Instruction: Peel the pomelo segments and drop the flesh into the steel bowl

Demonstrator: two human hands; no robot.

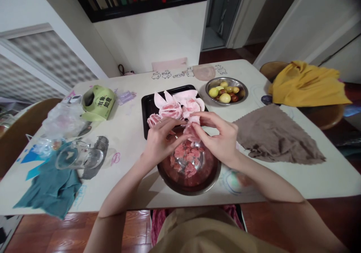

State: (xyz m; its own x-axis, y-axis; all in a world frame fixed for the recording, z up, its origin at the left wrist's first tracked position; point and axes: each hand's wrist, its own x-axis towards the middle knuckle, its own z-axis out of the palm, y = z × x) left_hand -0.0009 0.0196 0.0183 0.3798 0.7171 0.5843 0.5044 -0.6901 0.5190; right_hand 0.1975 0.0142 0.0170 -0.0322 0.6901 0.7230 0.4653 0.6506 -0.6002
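Both my hands meet over a dark metal bowl (188,185) that holds pink pieces in reddish liquid. My left hand (160,142) and my right hand (218,136) pinch the same pink, wet, petal-like piece (189,129) between their fingertips, just above the bowl. Right behind them a black tray (146,108) carries several pink rolled flower shapes (176,106) with wide pale petals.
A steel bowl of green and red fruit (226,90) stands back right, a brown cloth (275,134) lies right, a yellow cloth (306,83) covers a chair. Left: a green tissue pack (98,101), plastic bags (62,119), a glass jug (80,156) on a teal cloth (52,187).
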